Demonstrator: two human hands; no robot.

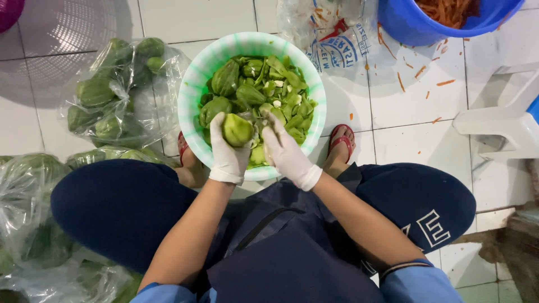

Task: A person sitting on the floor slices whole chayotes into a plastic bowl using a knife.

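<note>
Over the bowl (193, 90), left hand (226, 150) cups green fruit (237, 129), seemingly half-peeled

Over a pale green basin (191, 90) on the white tiled floor (415, 106), the gloved left hand (227, 151) cups a half-peeled green chayote (237, 130), while the gloved right hand (287, 154) presses against it from the 3 o'clock side, its fingers (268, 128) curled at the fruit's edge. The basin carries whole chayotes and green peelings. At 9 o'clock of it lies a clear plastic bag of chayotes (120, 90), and at 1 o'clock stands a blue tub (410, 25) of orange shreds.
</note>
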